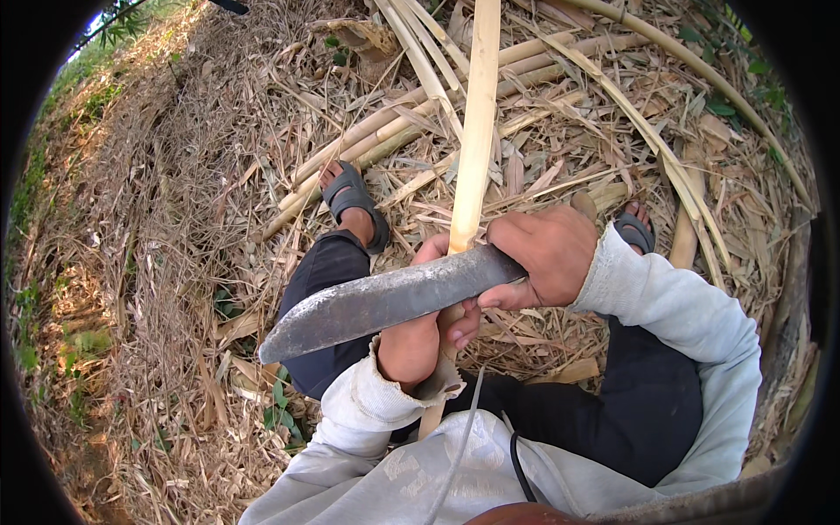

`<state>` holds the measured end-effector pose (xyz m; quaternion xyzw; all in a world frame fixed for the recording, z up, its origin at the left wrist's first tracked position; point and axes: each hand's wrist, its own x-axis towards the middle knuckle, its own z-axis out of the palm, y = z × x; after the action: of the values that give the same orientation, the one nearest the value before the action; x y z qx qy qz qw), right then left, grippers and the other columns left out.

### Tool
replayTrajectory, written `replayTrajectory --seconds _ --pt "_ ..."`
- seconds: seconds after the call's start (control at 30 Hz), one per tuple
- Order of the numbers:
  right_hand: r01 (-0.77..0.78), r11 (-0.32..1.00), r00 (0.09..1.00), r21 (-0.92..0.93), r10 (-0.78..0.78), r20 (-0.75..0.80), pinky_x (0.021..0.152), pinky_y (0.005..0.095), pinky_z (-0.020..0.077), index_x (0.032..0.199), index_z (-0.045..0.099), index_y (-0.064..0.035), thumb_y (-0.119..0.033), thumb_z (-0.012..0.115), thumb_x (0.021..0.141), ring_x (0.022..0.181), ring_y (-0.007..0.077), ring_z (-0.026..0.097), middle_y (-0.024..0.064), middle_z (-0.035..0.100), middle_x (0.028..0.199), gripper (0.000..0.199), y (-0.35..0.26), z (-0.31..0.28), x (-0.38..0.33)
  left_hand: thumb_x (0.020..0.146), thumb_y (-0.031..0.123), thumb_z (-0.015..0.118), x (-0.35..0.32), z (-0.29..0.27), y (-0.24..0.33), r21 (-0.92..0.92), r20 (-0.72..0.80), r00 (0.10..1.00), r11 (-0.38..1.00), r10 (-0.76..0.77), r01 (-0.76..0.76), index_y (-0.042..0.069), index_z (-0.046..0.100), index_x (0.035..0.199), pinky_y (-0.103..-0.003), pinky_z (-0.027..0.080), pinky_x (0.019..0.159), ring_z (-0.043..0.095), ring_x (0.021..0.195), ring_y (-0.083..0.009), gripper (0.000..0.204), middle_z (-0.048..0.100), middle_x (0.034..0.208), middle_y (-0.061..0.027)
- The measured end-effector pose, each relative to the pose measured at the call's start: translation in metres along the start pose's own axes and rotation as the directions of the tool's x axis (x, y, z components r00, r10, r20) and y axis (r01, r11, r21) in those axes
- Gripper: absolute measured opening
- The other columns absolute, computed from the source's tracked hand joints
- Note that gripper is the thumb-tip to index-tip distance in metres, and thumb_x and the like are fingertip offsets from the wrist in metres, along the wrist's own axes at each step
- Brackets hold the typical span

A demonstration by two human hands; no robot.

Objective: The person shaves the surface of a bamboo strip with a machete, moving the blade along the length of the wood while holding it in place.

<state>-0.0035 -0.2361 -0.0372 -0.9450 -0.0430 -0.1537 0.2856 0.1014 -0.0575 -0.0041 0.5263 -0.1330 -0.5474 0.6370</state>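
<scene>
My right hand (pixel 549 258) is closed around the handle of a machete (pixel 372 306), most of the handle hidden in the fist. Its broad, dark, worn blade points left and lies across a long pale split bamboo strip (pixel 477 131). The strip runs from the top of the view down under the blade toward my lap. Beneath the blade, my left hand (pixel 415 343) is wrapped around the strip, with fingertips showing on the strip's right side. The blade covers much of that hand. Whether its edge bites into the bamboo I cannot tell.
Bamboo poles (pixel 367 140) and split strips (pixel 656 144) lie ahead on ground covered in dry leaves (pixel 184 219). A cut stump (pixel 367 39) stands at the far side. My sandalled feet (pixel 357 201) are spread either side of the strip.
</scene>
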Motion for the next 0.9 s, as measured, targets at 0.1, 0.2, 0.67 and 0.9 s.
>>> replayTrajectory --seconds 0.1,0.2,0.67,0.9 --pt "0.075 0.992 0.995 -0.103 -0.081 -0.058 0.050 0.0388 0.0516 0.086 0.057 -0.0045 -0.063 0.063 0.079 0.054 0.0307 0.063 0.0118 0.057 0.064 0.059 -0.002 -0.003 0.002 0.102 0.039 0.039 0.000 0.004 0.001 -0.002 -0.017 1.000 1.000 -0.012 0.012 0.010 0.040 0.120 -0.022 0.031 0.037 0.034 0.040 -0.0067 0.034 0.051 0.071 -0.0027" --pt "0.098 0.986 0.989 -0.134 -0.112 -0.101 0.048 0.0379 0.0509 0.084 0.057 -0.0041 -0.064 0.063 0.079 0.053 0.0295 0.062 0.0111 0.056 0.063 0.061 -0.001 -0.004 0.006 0.104 0.038 0.035 0.000 0.005 -0.001 -0.012 -0.036 0.999 1.000 -0.021 0.021 0.009 0.040 0.118 -0.022 0.029 0.035 0.032 0.038 -0.0062 0.033 0.048 0.067 -0.0019" --pt "0.068 0.952 0.992 -0.298 -0.096 -0.078 0.045 0.0371 0.0490 0.087 0.059 -0.0061 -0.070 0.061 0.076 0.050 0.0278 0.061 0.0089 0.055 0.061 0.065 0.020 -0.008 0.007 0.101 0.035 0.042 -0.004 0.003 -0.002 -0.169 -0.057 0.986 0.975 -0.157 0.146 0.015 0.045 0.115 -0.021 0.024 0.037 0.027 0.042 -0.0050 0.024 0.038 0.069 0.0015" --pt "0.086 0.924 0.994 -0.372 -0.103 -0.026 0.047 0.0368 0.0483 0.089 0.059 -0.0074 -0.072 0.061 0.073 0.050 0.0260 0.059 0.0069 0.053 0.062 0.067 0.030 -0.017 0.001 0.101 0.031 0.044 -0.002 0.006 -0.002 -0.137 -0.005 0.989 0.980 -0.145 0.143 0.016 0.044 0.120 -0.021 0.024 0.037 0.026 0.043 -0.0048 0.024 0.037 0.069 0.0017"
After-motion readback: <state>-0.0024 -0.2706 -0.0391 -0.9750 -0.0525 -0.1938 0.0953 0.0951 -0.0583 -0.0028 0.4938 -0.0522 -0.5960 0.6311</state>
